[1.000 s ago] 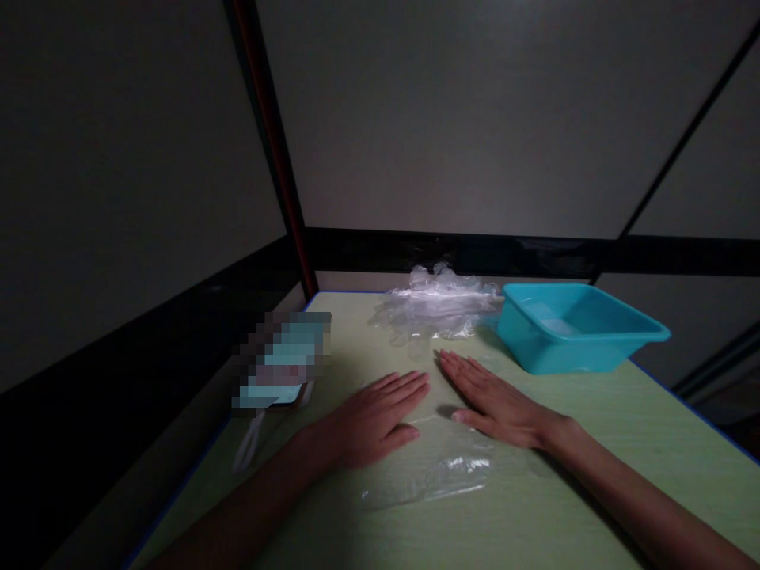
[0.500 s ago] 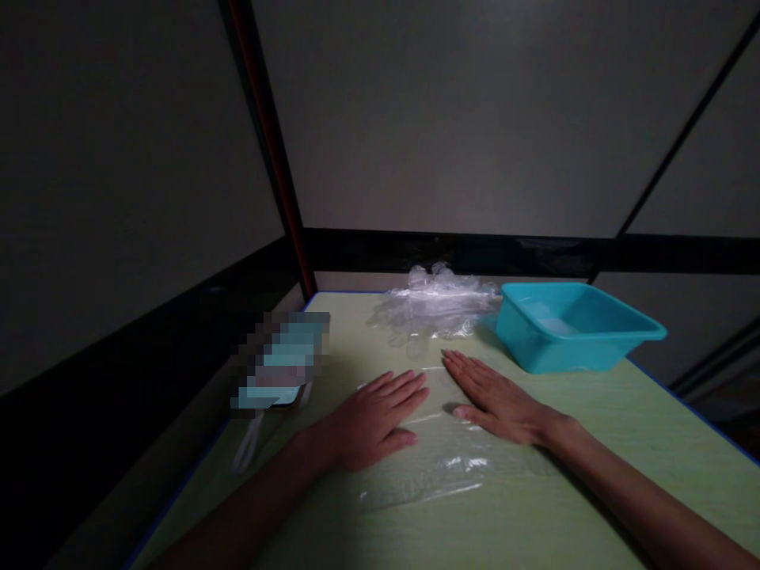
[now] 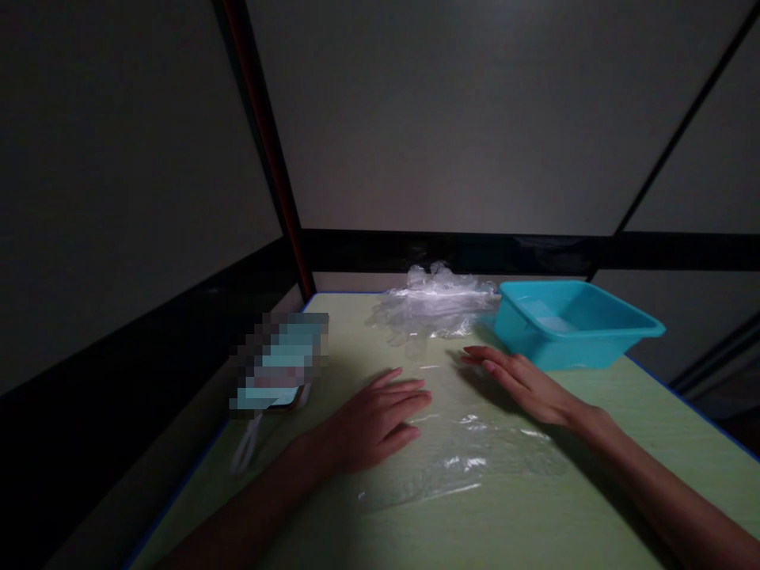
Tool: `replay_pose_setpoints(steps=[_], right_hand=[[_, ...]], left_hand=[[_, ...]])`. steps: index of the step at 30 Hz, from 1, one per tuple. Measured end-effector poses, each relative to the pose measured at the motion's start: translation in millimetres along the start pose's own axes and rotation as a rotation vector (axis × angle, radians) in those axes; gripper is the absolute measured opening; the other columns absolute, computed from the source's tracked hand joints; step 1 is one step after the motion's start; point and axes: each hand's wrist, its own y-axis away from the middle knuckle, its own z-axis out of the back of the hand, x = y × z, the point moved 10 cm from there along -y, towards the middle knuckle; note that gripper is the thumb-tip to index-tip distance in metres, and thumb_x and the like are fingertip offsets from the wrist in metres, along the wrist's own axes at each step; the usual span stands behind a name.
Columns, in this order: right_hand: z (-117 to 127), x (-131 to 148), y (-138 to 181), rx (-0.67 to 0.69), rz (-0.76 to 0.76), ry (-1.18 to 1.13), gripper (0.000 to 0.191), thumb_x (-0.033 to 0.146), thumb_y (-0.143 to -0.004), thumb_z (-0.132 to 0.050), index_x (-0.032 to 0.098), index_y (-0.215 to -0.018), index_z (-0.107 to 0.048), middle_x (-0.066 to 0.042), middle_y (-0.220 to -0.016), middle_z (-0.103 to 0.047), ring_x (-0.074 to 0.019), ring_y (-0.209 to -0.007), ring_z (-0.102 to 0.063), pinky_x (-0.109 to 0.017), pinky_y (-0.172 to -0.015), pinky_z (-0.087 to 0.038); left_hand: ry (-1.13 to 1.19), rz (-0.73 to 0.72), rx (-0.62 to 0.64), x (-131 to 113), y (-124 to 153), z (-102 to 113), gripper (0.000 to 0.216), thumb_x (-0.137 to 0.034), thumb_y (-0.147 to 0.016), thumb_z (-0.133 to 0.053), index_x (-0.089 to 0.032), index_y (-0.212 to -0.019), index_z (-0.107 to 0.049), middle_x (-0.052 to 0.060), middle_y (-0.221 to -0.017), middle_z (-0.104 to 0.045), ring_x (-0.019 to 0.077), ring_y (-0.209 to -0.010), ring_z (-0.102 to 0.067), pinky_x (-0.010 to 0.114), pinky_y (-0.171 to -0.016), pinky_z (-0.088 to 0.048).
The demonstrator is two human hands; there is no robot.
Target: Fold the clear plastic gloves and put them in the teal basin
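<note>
A clear plastic sheet, perhaps a thin glove [image 3: 469, 459], lies flat on the green table [image 3: 534, 514] in front of me. My left hand [image 3: 374, 419] rests palm down on its left edge, fingers stretched out. My right hand [image 3: 522, 384] hovers a little above the table beyond the sheet's right part, fingers extended and empty, pointing toward a heap of crumpled clear plastic gloves [image 3: 433, 305] at the back of the table.
A turquoise plastic tub [image 3: 570, 324] stands at the back right, close to my right hand. A blurred light-blue object [image 3: 279, 360] with a white cord lies at the table's left edge. Dark walls and a red-black post enclose the table.
My right hand has lifted off the sheet and moved right and back, toward the glove heap and tub. My left hand has stayed in place.
</note>
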Motion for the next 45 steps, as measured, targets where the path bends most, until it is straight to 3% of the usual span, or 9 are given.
replay_pose_setpoints(steps=[6,12,20,24,27,30,39,45], right_hand=[[-31,21,-5,0.135,0.135,0.081,0.046,0.039,-0.091,-0.026,0.018,-0.131,-0.029,-0.006,-0.133,-0.038,-0.0215,-0.123,-0.031,-0.046,-0.105,-0.015],[-44,42,-17,0.152,0.206,0.132,0.047,0.039,-0.091,-0.025,0.016,-0.132,-0.026,-0.008,-0.134,-0.036,-0.0189,-0.124,-0.029,-0.043,-0.107,-0.010],[-51,40,-22,0.147,0.185,0.136,0.050,0.041,-0.090,-0.024,0.016,-0.133,-0.023,-0.010,-0.136,-0.033,-0.0213,-0.125,-0.027,-0.045,-0.105,-0.014],[-35,36,-19,0.079,0.172,0.124,0.045,0.040,-0.090,-0.024,0.018,-0.130,-0.029,-0.008,-0.133,-0.038,-0.0220,-0.122,-0.032,-0.046,-0.104,-0.016],[-11,26,-12,-0.045,0.127,0.105,0.039,0.036,-0.091,-0.021,0.019,-0.118,-0.043,-0.008,-0.121,-0.051,-0.0234,-0.112,-0.045,-0.045,-0.096,-0.031],[3,13,-5,-0.080,0.074,0.097,0.038,0.033,-0.091,-0.020,0.018,-0.108,-0.050,-0.008,-0.106,-0.059,-0.0224,-0.097,-0.054,-0.039,-0.083,-0.042],[-1,2,-4,-0.032,0.050,0.211,0.043,0.036,-0.091,-0.017,0.016,-0.101,-0.054,-0.010,-0.100,-0.061,-0.0224,-0.090,-0.057,-0.037,-0.078,-0.043],[-3,0,-5,-0.021,0.032,0.225,0.042,0.034,-0.091,-0.018,0.018,-0.097,-0.056,-0.009,-0.102,-0.060,-0.0223,-0.091,-0.056,-0.038,-0.078,-0.043]], left_hand=[[-0.009,-0.010,0.041,-5,-3,-8,0.037,-0.023,-0.085,-0.042,-0.016,-0.122,-0.040,0.007,-0.124,-0.049,0.0144,-0.119,-0.038,0.036,-0.105,-0.016],[-0.004,-0.006,0.040,-4,-3,-8,0.036,-0.024,-0.085,-0.043,-0.015,-0.120,-0.042,0.007,-0.125,-0.048,0.0143,-0.117,-0.040,0.035,-0.104,-0.018],[0.016,-0.004,0.012,-5,-3,-7,0.035,-0.025,-0.085,-0.043,-0.017,-0.119,-0.043,0.006,-0.123,-0.050,0.0151,-0.116,-0.042,0.035,-0.103,-0.021],[0.031,-0.002,-0.001,-5,-3,-5,0.035,-0.025,-0.085,-0.043,-0.017,-0.119,-0.044,0.006,-0.123,-0.050,0.0153,-0.115,-0.043,0.035,-0.103,-0.024],[0.032,-0.024,-0.032,-8,-3,-1,0.033,-0.023,-0.085,-0.042,-0.017,-0.117,-0.045,0.006,-0.122,-0.051,0.0154,-0.115,-0.043,0.035,-0.102,-0.025],[0.015,-0.066,-0.065,-13,-2,2,0.031,-0.022,-0.085,-0.041,-0.016,-0.115,-0.048,0.006,-0.118,-0.054,0.0157,-0.113,-0.045,0.035,-0.101,-0.027],[-0.007,-0.160,-0.181,-28,0,10,0.024,-0.016,-0.084,-0.038,-0.013,-0.098,-0.057,0.010,-0.100,-0.064,0.0152,-0.097,-0.057,0.034,-0.093,-0.039],[0.054,-0.156,-0.169,-32,-3,11,0.023,-0.015,-0.084,-0.037,-0.014,-0.094,-0.058,0.007,-0.097,-0.065,0.0133,-0.090,-0.060,0.033,-0.092,-0.040]])
